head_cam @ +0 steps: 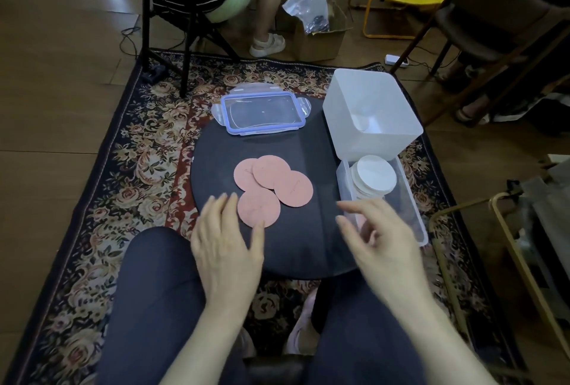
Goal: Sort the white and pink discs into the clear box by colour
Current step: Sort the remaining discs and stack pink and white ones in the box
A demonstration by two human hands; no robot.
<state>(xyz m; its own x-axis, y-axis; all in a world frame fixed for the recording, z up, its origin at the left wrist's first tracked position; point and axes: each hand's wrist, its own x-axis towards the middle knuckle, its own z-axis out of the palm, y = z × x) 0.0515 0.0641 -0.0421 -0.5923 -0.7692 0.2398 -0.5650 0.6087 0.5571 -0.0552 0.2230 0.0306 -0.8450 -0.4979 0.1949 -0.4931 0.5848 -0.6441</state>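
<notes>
Dark-trousered knees point(160, 301) at six o'clock, nearest of all. Just above them, left hand point(226, 249), fingers straight and spread, holding nothing, its thumb tip touching or overlapping (hard to tell which) the near edge of the closest of four pink discs point(259, 208). Discs overlapping in a loose cluster at the centre of the round black table point(293, 249), directly at twelve o'clock from that hand. Right hand point(382, 239) at four o'clock from the cluster, fingers loosely bent, empty, hovering over the near end of the clear box point(415, 199). White discs point(374, 177) stacked in the box's far end, at twelve o'clock from the right hand. Beyond the box, at one o'clock, a white tub point(370, 113). Blue-rimmed lid point(263, 113) at twelve o'clock on the table's far edge. Floral rug point(129, 168) beneath everything.
</notes>
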